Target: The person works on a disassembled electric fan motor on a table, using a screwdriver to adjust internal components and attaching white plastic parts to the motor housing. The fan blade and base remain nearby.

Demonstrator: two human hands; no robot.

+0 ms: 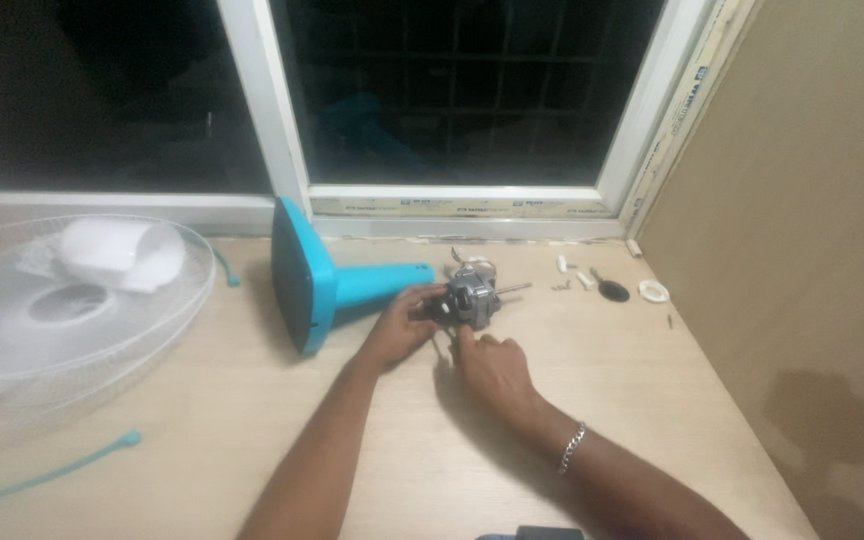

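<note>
A pale wooden table (252, 420) sits under a white-framed window (452, 195) that shows only darkness outside. A tan wall panel (802, 200) closes in the right side.

Near the middle of the table lies a bare grey metal fan motor (472, 295), with its thin shaft pointing right. The motor sits at the narrow end of a turquoise fan stand (322, 285), which lies on its side with its wide base facing left.

The person's left hand (402, 322) curls around the left side of the motor, where it meets the stand, and grips it. The right hand (492, 368) rests just below the motor with its fingers bent and their tips touching the motor's lower edge; whether it pinches anything is not clear. A silver bracelet (572, 447) circles the right wrist.

To the far left lies a white wire fan guard (12, 330), with a white plastic cover (122, 255) resting on it. To the right of the motor lie small screws (562, 286), a black round cap (613, 291) and a white ring (654, 291).
</note>
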